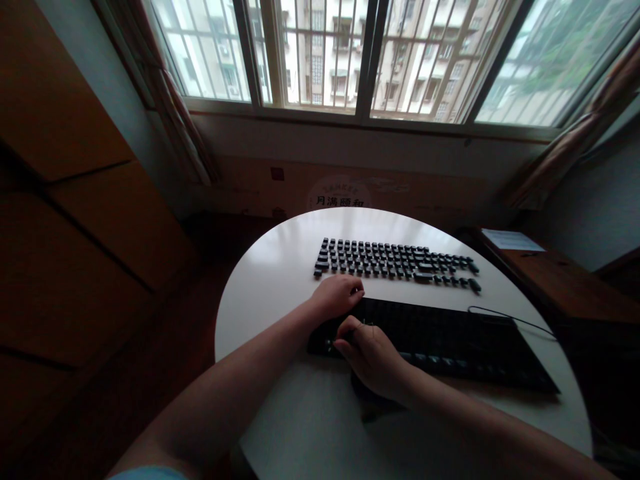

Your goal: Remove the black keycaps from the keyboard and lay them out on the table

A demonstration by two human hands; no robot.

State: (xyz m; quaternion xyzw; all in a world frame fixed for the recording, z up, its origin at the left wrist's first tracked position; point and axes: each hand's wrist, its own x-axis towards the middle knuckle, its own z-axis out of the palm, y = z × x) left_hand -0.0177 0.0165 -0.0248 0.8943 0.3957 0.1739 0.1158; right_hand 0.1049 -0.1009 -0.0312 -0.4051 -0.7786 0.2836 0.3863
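A black keyboard (445, 337) lies at a slant on the round white table, with light spots along its near edge. My left hand (340, 295) rests at its far left corner, fingers curled over the edge. Over the keyboard's left end, my right hand (373, 353) is closed, and thin wires stick out above its fingers. They look like part of a wire keycap puller (367, 323); its remainder is hidden in the hand. Behind the keyboard, many loose black keycaps (375, 257) are laid out in rows. Partly under my right hand is a dark shape (367, 397) I cannot make out.
The white table (260, 287) has a rounded far edge. A black cable (520, 320) runs off to the right. Papers (513, 240) lie on a wooden surface at right. Wooden cabinets (75, 233) stand at left, and a barred window (320, 60) is ahead.
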